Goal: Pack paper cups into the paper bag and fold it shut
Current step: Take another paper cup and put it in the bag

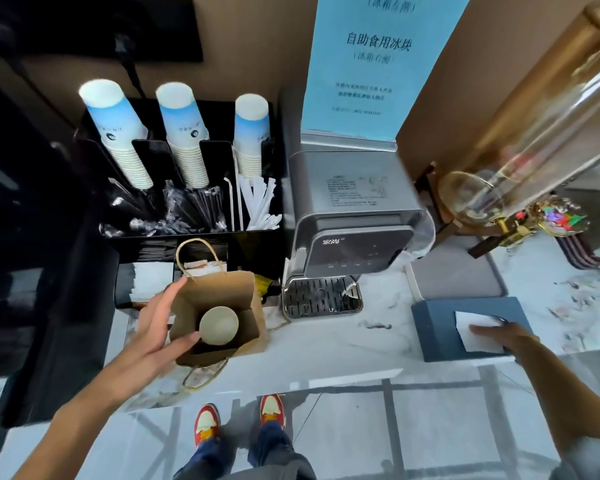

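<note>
The left hand (156,327) steadies the open paper bag (222,306), fingers spread along its side. One paper cup (219,324) sits inside. The right hand (499,336) lies flat, fingers loose, on the tissue box (440,327).

Near the bench's (326,344) front edge, the left hand (153,327) steadies the open paper bag (219,292) holding 1 paper cup (219,324); the right hand (499,336) rests on the tissue box (440,323).

Single head-worn wide view, steeply down onto marble counter (343,344), close

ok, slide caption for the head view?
Left hand steadies open paper bag holding one cup; right hand on tissue box.
</note>
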Motion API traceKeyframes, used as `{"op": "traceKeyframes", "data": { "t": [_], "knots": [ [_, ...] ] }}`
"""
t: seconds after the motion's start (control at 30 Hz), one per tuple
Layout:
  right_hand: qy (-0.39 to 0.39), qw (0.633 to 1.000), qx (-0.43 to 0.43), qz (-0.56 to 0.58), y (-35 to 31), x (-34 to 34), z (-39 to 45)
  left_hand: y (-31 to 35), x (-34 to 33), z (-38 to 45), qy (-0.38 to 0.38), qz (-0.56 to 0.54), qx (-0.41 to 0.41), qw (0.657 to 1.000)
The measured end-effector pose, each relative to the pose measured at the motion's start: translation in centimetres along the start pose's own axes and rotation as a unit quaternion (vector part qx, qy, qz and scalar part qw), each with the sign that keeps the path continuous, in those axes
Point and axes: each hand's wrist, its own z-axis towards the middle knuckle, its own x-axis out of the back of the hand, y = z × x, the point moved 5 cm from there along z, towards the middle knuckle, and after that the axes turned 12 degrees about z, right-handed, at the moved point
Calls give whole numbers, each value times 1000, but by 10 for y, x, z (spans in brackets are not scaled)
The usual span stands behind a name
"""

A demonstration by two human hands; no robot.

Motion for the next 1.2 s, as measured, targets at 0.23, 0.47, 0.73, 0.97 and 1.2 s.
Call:
{"op": "traceKeyframes", "data": {
  "t": [0.23, 0.47, 0.73, 0.97, 1.2],
  "knots": [
    [-38, 988, -25, 146, -25, 0, -73, 6, 1, 0, -12, 20, -6, 1000],
    [-80, 972, 161, 150, -115, 14, -211, 3, 4, 0, -9, 24, -26, 999],
    [-326, 904, 232, 152, -178, -76, -412, 0, 1, -1, 14, 30, -48, 998],
    [-318, 877, 352, -71, -230, -227, -455, -1, 4, -4, 27, 66, -76, 995],
    [-132, 819, 420, -369, -226, -303, -434, -4, 1, -8, 18, 67, -75, 995]
  ]
}}
